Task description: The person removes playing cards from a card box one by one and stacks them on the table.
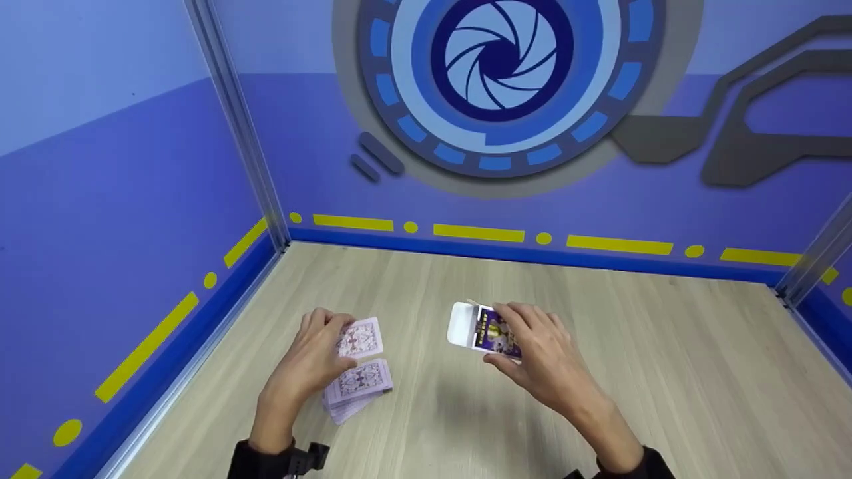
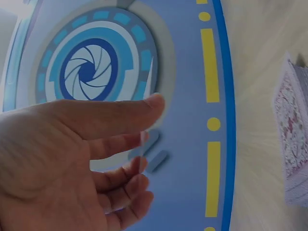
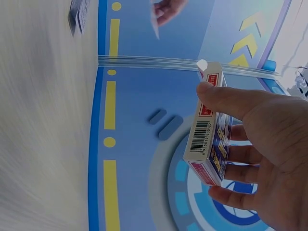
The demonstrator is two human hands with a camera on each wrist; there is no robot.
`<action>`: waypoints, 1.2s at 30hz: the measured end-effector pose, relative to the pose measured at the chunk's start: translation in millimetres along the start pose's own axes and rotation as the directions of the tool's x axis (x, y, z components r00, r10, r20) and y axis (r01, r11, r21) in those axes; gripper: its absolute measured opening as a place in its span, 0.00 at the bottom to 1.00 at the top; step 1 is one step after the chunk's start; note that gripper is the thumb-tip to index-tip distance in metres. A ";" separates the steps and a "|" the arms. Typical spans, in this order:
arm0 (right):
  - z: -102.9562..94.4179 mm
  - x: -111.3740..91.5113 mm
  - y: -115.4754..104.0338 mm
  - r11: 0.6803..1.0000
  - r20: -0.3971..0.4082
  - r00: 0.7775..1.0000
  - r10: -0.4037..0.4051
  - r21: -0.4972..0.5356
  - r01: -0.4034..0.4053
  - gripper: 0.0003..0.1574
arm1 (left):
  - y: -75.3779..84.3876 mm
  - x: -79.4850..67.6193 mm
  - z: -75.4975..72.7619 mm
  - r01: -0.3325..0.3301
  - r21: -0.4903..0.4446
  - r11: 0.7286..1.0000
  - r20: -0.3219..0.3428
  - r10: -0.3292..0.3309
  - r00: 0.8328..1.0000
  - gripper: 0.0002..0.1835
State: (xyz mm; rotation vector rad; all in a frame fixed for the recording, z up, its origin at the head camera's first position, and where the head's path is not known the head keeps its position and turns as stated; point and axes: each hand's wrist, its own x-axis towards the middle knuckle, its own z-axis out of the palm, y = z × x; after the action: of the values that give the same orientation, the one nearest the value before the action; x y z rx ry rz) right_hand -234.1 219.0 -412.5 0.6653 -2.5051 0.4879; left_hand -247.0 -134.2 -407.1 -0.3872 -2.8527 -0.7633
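Between its thumb and fingers, my left hand (image 1: 303,362) pinches a playing card (image 1: 361,338) with a red-and-white patterned back. In the left wrist view this card (image 2: 149,79) shows nearly edge-on, as a thin sliver at the thumb tip. Just nearer than it lies an uneven pile of playing cards (image 1: 363,379) on the table, backs up, some cards skewed out from below. To the right, my right hand (image 1: 549,352) grips a purple card box (image 1: 496,331) above the table, its white flap (image 1: 460,324) folded out toward the left. The box's barcode side (image 3: 199,137) shows in the right wrist view.
The wood-grain table (image 1: 692,372) meets a blue printed wall (image 1: 299,146) at the back. Another blue panel (image 1: 120,253) runs along the left edge, joined by a metal corner post (image 1: 239,113). A second post (image 1: 822,246) stands at the right corner.
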 end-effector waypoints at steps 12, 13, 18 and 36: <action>0.8 -0.4 -2.9 1.000 0.023 1.000 0.014 0.011 -0.014 0.49 | -8.6 2.0 14.5 0.173 0.015 0.985 0.172 -0.173 0.970 0.32; 0.9 -0.5 -3.1 1.000 0.024 1.000 0.015 0.011 -0.016 0.49 | -9.2 2.5 16.0 0.167 0.016 0.986 0.174 -0.168 0.970 0.32; 0.7 -0.3 -3.6 1.000 0.039 0.999 0.019 0.009 -0.019 0.48 | -12.8 3.4 22.7 0.151 0.044 0.987 0.193 -0.157 0.969 0.32; -1.2 -1.0 -5.1 1.000 0.064 0.998 0.026 -0.014 -0.025 0.48 | -17.0 5.6 42.4 0.179 0.097 0.979 0.317 -0.201 0.927 0.31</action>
State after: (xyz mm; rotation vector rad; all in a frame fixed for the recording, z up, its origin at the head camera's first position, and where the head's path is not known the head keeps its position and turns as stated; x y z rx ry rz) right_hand -230.2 215.8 -411.0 0.6547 -2.5781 0.4655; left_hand -261.0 -125.7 -450.1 -0.2488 -3.2562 -0.6889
